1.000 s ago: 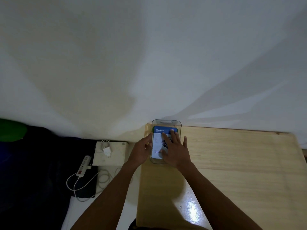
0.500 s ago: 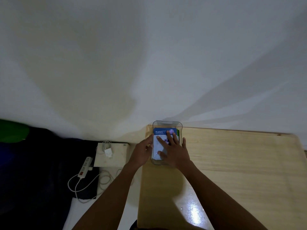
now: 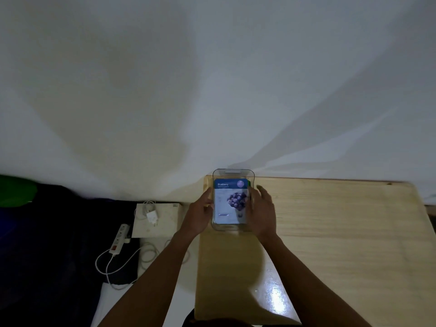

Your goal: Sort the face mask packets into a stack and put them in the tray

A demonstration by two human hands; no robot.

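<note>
we see the clear tray (image 3: 233,172) at the far left corner of the counter (image 3: 330,232), blueberry packet (image 3: 230,201) lying face up inside. left hand (image 3: 199,214) cups the tray's left wall, right hand (image 3: 263,212) at its right wall, fingers spread, gripping nothing. one tray; one packet face shows, a green edge under it, count below unclear.

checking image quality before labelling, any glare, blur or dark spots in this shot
Head view: dim overall, with broad soft shadows across the wall; a bright glare patch on the near table; the floor at left is almost black; the right hand looks motion-blurred beside the tray; the top packet print stays legible.
</note>
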